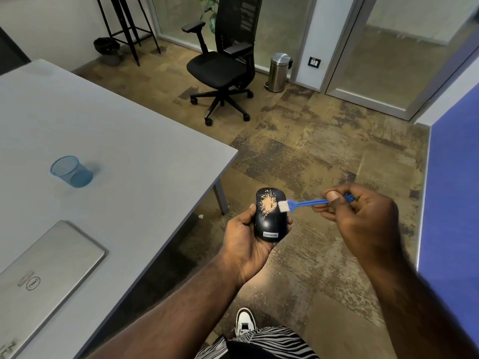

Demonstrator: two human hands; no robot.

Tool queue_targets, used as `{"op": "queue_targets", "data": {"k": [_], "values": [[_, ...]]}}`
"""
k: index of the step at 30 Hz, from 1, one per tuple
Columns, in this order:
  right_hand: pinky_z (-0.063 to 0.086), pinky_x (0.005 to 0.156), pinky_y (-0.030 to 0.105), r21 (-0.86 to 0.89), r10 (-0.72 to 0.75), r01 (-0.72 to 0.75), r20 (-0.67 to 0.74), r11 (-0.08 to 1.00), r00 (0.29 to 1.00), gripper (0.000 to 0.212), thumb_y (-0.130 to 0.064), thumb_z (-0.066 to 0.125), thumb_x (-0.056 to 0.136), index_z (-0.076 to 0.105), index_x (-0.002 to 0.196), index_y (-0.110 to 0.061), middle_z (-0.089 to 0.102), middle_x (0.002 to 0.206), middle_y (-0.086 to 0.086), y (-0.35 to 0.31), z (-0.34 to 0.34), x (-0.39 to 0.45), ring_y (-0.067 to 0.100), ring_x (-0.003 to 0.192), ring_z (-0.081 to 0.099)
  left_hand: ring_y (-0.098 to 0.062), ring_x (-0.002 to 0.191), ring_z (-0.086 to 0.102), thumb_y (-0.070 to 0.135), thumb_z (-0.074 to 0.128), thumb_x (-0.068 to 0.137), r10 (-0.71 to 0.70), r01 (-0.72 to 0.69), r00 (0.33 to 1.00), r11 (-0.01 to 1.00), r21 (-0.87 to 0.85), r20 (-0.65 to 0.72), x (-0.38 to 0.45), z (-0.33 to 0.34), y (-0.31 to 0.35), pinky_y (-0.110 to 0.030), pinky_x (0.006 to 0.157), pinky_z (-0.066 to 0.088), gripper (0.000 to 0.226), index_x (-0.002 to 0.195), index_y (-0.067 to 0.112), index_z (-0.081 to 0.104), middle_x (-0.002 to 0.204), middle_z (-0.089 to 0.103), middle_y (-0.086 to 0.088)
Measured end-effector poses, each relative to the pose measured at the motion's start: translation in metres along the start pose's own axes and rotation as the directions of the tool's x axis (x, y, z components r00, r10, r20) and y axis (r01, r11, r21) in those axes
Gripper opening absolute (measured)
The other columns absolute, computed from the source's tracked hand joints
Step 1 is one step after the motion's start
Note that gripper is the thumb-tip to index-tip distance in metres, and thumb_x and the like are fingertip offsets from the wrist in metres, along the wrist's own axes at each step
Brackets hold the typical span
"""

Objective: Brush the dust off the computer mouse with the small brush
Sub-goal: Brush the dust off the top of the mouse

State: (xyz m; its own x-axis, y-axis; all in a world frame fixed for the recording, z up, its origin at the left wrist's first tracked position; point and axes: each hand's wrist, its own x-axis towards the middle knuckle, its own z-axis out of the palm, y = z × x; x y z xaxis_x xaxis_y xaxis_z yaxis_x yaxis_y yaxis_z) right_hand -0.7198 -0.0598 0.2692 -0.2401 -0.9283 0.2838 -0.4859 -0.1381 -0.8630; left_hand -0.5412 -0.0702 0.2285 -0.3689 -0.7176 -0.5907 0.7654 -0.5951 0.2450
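A black computer mouse [270,224] with a patch of tan dust [267,205] on its top rests in my left hand [246,242], held over the carpet just off the table's corner. My right hand [363,216] pinches the blue handle of a small brush [305,202]. The brush's white bristles [283,206] touch the mouse's right edge, beside the dust patch.
A grey table [116,141] on the left carries a blue mesh cup [71,171] and a closed silver laptop [44,270]. A black office chair [223,66] and a steel bin [278,72] stand further back. A blue partition [451,203] lines the right.
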Motion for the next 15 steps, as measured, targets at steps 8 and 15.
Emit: {"op": "queue_targets", "data": {"k": [8, 15], "values": [[0.063, 0.065, 0.032, -0.064, 0.040, -0.044, -0.069, 0.997, 0.997, 0.025, -0.012, 0.062, 0.094, 0.067, 0.085, -0.035, 0.072, 0.066, -0.014, 0.0017, 0.0000, 0.0075, 0.005, 0.067, 0.075, -0.038, 0.089, 0.060, 0.029, 0.035, 0.097, -0.016, 0.016, 1.000, 1.000, 0.002, 0.010, -0.0008, 0.0007, -0.0017, -0.042, 0.079, 0.054, 0.052, 0.129, -0.008, 0.051, 0.116, 0.058, -0.028], [0.064, 0.065, 0.037, -0.153, 0.056, -0.065, -0.063, 0.986, 0.996, 0.010, -0.015, 0.063, 0.094, 0.072, 0.095, -0.019, 0.072, 0.073, -0.013, 0.0056, 0.0015, 0.0080, 0.006, 0.069, 0.074, -0.038, 0.089, 0.060, 0.029, 0.034, 0.098, -0.013, 0.012, 1.000, 0.999, 0.036, 0.016, -0.0034, 0.0004, -0.0028, -0.041, 0.076, 0.056, 0.049, 0.123, -0.007, 0.055, 0.115, 0.060, -0.028]]}}
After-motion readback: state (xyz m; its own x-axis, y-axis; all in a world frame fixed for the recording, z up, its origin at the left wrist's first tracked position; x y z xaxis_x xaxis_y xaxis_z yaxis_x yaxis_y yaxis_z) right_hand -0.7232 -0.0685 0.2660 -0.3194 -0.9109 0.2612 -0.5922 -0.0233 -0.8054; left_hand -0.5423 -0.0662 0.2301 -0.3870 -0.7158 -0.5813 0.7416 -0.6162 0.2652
